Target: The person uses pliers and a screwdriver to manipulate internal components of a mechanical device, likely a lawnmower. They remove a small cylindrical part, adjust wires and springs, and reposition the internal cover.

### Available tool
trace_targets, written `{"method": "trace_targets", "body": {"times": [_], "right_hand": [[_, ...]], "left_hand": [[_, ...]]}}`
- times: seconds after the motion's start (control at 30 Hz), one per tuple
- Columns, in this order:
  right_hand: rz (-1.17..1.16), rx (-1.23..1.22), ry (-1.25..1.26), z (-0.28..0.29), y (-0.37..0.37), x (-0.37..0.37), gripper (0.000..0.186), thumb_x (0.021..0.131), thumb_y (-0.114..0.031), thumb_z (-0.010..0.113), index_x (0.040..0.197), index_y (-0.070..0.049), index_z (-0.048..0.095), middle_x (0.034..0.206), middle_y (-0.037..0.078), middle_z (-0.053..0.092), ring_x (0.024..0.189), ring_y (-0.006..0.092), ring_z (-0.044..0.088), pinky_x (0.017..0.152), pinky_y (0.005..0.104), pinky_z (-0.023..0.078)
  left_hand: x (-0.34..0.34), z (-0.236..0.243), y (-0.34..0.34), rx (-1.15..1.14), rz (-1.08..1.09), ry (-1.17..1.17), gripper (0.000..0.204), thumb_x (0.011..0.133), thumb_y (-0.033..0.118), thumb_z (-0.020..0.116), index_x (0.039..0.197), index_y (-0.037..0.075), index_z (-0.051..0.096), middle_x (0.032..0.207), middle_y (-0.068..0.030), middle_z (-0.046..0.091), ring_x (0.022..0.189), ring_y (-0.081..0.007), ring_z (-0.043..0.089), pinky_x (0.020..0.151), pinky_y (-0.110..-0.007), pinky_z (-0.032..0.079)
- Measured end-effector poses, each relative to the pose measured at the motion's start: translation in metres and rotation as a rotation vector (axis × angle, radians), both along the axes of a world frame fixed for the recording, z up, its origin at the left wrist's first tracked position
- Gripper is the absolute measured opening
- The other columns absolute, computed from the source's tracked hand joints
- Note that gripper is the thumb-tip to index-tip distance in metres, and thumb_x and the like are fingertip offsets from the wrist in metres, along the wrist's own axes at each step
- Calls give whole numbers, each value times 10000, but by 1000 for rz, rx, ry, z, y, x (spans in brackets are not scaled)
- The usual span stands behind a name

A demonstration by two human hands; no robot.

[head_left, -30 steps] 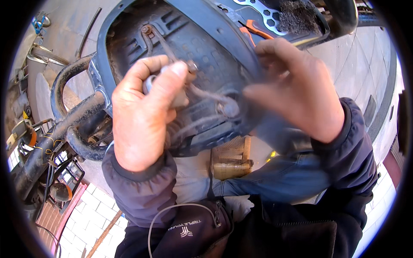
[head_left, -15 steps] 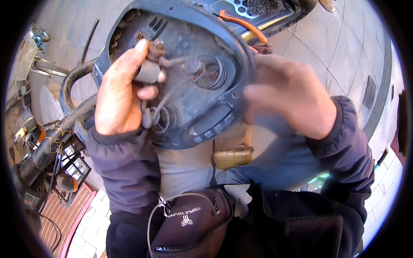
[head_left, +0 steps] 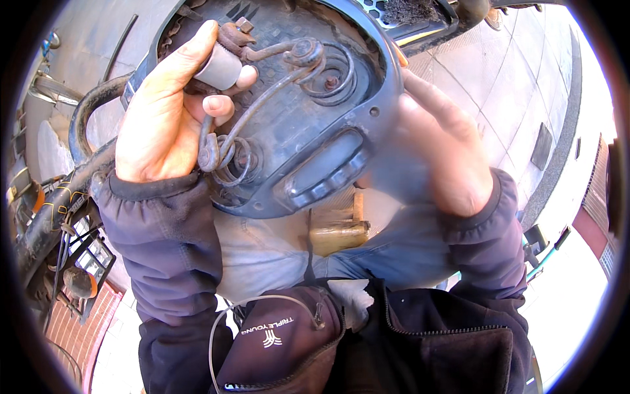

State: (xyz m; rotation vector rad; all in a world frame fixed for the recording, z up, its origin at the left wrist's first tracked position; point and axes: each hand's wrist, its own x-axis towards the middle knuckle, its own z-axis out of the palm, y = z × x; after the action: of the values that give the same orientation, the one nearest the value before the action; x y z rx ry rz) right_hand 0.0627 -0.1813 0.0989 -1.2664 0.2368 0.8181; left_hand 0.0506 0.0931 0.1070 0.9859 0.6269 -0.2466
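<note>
A black saddle (head_left: 275, 177) is tipped so its underside faces me, with coil springs (head_left: 331, 82) and bent metal rails on its dusty base. My left hand (head_left: 161, 111) is closed around the saddle's rusty clamp (head_left: 236, 34), fingers and thumb about a short grey metal tube (head_left: 221, 69). At the saddle's right edge is my right hand (head_left: 446, 144). Its upper fingers stretch along the rim and their tips pass behind it. The lower fingers are smeared by motion, so its grip cannot be made out.
A black tubular frame (head_left: 85, 177) with cables stands at the left. Beyond the saddle lies a black part with a honeycomb panel (head_left: 374, 10). Below the saddle, between my legs, is a yellowish block (head_left: 338, 236). A dark bag (head_left: 282, 341) hangs at my front.
The saddle has shifted slightly up in the picture, and its underside looks sharper. My left hand keeps its hold on the clamp. My right hand has moved a little left and stays beside the rim.
</note>
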Motion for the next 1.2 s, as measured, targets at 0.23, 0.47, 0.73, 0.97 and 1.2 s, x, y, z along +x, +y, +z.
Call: {"method": "trace_targets", "body": {"times": [0.23,0.47,0.73,0.97,1.2], "right_hand": [[19,-27,22,-4,13,-5,504,985,-245,547,1402,12,424,1161,104,612,1041,166,605,865,320,521],[108,-82,-41,-5,13,-8,505,1003,-253,500,1414,18,388,1137,93,605,1029,152,591,884,323,512],[110,-115,83,-8,16,-7,442,1010,-238,446,1364,26,430,1119,84,608,1022,140,576,869,315,515],[54,-94,74,-16,13,-13,485,983,-222,470,1379,52,415,1112,85,608,1008,145,581,861,311,519],[162,-108,61,-5,9,-5,547,974,-168,496,1436,63,314,1065,132,639,883,211,652,803,316,538]], "left_hand": [[-6,-2,4,36,6,17,313,953,245,610,1154,5,595,1007,-76,660,798,-158,635,458,-157,418],[-7,0,5,73,-20,9,298,966,216,580,1167,-3,586,1056,-93,663,842,-185,652,475,-177,435],[-7,-1,12,91,-81,-1,317,983,189,522,1219,-16,577,1125,-122,658,901,-224,661,538,-202,462],[-3,1,12,98,-112,50,322,990,201,526,1221,-19,561,1106,-108,663,895,-203,664,534,-199,473],[-6,-2,19,55,-99,9,324,986,193,530,1229,-19,556,1102,-98,660,923,-215,664,546,-200,474]]}}
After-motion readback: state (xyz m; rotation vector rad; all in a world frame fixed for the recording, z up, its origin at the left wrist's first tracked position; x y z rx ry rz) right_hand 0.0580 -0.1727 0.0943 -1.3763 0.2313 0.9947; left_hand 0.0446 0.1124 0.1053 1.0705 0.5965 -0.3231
